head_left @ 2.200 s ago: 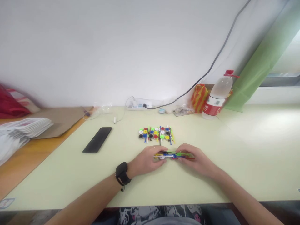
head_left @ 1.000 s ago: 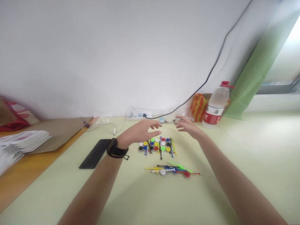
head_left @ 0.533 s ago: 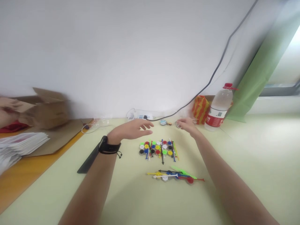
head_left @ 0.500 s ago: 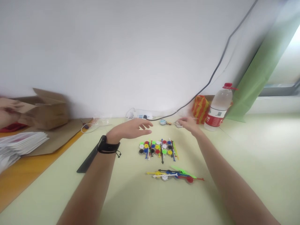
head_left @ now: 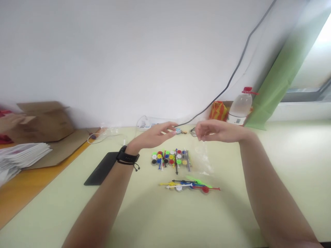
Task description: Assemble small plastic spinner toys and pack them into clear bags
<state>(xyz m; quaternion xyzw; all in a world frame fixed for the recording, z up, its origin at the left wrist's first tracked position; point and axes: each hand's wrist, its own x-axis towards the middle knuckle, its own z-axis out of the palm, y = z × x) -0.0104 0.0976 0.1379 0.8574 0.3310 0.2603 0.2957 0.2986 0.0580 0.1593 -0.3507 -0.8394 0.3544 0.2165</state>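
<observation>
My right hand (head_left: 219,131) is closed, its fingers pinching a clear plastic bag (head_left: 204,160) that hangs below it, over the right end of the colourful pieces. My left hand (head_left: 156,135) is raised over the table with its fingers stretched out and nothing in them; a black watch sits on that wrist. Below the hands lies a tight block of round coloured discs (head_left: 169,157) with arrow-shaped plastic pointers across it. Closer to me is a loose row of arrow spinners (head_left: 190,185) in yellow, black, white, blue, green and red.
At the right back stand a large water bottle (head_left: 240,106) and a red-and-yellow bag (head_left: 218,111). A black flat object (head_left: 99,168) lies beside my left forearm. Cardboard boxes (head_left: 46,120) and a stack of white packets (head_left: 28,155) are on the left, near another person's hand.
My right hand has moved from the back of the table toward me, and a clear plastic bag now hangs from it. My left hand has shifted slightly right.
</observation>
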